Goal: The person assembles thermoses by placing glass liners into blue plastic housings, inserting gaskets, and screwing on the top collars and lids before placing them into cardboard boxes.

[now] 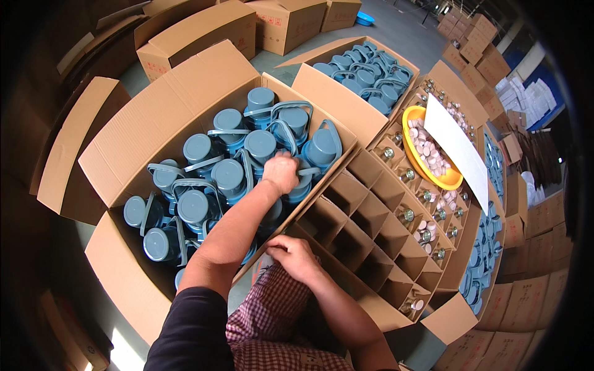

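Well, L hand [280, 174] grip unclr.

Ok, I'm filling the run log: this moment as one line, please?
Left hand: at blue round plastic handled cap, grip unclear | right hand: at rim of brown cardboard box | beside: brown cardboard divider grid

Red print [276, 19] on the back carton [291, 36] and right-hand stacked cartons [527, 303] is too small to read.

Blue, round pieces with loop handles [260, 143] crowd inside the open carton [170, 111]. Most show flat circular ends upward, their handles turned various ways.
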Motion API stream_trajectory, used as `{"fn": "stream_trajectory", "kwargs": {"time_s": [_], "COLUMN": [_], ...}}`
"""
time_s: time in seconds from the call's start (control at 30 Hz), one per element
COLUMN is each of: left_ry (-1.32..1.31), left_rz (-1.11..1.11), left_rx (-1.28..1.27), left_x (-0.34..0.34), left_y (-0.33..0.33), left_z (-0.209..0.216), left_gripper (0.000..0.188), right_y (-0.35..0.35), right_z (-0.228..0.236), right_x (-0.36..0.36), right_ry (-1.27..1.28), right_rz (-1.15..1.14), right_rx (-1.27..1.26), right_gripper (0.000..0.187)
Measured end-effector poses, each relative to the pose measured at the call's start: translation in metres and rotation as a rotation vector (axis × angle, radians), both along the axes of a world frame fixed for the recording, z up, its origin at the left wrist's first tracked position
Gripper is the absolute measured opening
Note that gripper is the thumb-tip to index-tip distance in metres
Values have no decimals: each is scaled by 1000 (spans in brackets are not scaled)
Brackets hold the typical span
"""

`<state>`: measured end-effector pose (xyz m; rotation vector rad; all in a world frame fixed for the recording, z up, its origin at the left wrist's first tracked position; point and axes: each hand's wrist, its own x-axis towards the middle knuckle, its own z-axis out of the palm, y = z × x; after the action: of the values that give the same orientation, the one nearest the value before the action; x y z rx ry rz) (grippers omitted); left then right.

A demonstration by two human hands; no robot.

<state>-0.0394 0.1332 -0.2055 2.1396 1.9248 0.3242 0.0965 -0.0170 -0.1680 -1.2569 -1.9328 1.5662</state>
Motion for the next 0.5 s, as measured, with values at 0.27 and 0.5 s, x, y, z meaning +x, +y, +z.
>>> {"fn": "stream_trajectory", "kwargs": {"time_s": [0.27,0.5], "left_ry": [-287,-669], "left_rz": [160,16], "left_rx": [390,609], "left_x": [-21,-33], "left_y": [-26,-156], "left_z": [124,297], "left_gripper": [32,25], "right_y": [5,23], "right_z": [-13,-15], "right_x": [27,63], "right_ry": [275,505], "right_rz": [-225,-613], "right_rx": [-236,-234], "right_gripper": [17,33]}}
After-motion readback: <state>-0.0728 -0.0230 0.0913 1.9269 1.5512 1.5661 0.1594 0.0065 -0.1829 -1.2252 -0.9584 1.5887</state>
